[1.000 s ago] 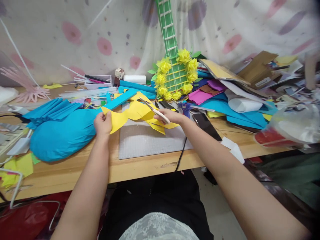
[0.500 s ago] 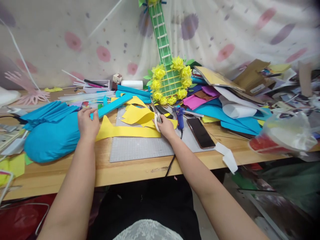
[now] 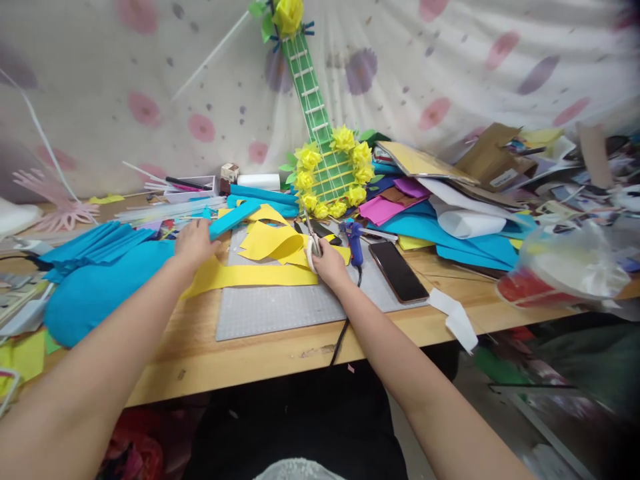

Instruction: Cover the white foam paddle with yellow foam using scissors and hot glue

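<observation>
My left hand (image 3: 195, 241) is over the near end of a folded blue paper strip (image 3: 235, 219), its fingers curled round that end and partly hidden. A long yellow paper strip (image 3: 265, 275) runs just below it across the grey cutting mat (image 3: 265, 313). White-handled scissors (image 3: 313, 248) are in my right hand (image 3: 330, 261), blades pointing away toward the green paper guitar (image 3: 320, 127) with yellow flowers. Loose yellow paper (image 3: 267, 241) lies left of the scissors. Beside my left forearm rests a rounded blue paper-covered shape (image 3: 100, 287).
A blue glue gun (image 3: 355, 243) and a phone (image 3: 399, 272) lie right of my right hand. Stacked coloured paper (image 3: 425, 223) and cardboard (image 3: 493, 157) fill the back right. A plastic-bagged cup (image 3: 530, 280) stands near the right edge. White paper scraps (image 3: 454, 319) overhang the front edge.
My left hand has moved right and away from me along the blue strip, covering more of its near end. My right hand keeps its hold on the scissors. The view has tilted slightly up.
</observation>
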Tool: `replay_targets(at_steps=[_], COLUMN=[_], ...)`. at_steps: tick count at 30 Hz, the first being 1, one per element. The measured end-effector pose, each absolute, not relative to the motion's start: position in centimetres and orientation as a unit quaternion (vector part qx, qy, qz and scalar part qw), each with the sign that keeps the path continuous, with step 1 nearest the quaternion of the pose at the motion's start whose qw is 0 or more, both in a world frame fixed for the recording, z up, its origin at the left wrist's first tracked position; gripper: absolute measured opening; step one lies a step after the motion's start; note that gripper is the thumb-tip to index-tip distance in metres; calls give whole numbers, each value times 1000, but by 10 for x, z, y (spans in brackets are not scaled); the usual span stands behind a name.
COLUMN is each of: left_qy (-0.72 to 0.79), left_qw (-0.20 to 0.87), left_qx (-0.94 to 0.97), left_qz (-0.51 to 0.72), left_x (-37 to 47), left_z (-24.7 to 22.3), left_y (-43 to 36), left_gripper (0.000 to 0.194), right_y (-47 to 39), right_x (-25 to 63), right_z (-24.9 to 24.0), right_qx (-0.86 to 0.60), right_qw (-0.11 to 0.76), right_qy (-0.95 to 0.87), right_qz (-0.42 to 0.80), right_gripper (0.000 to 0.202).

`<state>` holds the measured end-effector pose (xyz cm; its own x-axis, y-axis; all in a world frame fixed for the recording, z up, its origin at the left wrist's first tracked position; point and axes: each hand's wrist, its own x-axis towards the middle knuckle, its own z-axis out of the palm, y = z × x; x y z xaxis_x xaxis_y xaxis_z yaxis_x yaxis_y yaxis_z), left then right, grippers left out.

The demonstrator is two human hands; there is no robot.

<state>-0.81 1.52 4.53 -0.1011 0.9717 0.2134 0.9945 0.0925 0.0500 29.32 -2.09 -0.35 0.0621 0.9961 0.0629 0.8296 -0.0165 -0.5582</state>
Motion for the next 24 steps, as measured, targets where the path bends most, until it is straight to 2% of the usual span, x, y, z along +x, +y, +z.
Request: replay_targets(at_steps=[6, 11, 20, 24], left_qy=[-781, -765, -732, -725], left_qw=[51, 39, 93, 71], left_qx=[-622, -641, -674, -684], left_qz=[4, 50, -27, -21], left_x=[-22, -24, -62, -69], left_z=[45, 58, 121, 150], left_y=[28, 29, 27, 22], left_gripper=[65, 54, 45, 32], right_y=[-25, -26, -23, -21], right_x=[288, 288, 292, 292], right_z=[-2, -4, -12, -13], right_qx=[-689, -685, -663, -633], right_qw=[211, 221, 277, 277], right_qy=[-680, -682, -689, -721], right_qz=[133, 130, 90, 57], right_gripper=[28, 35, 37, 36])
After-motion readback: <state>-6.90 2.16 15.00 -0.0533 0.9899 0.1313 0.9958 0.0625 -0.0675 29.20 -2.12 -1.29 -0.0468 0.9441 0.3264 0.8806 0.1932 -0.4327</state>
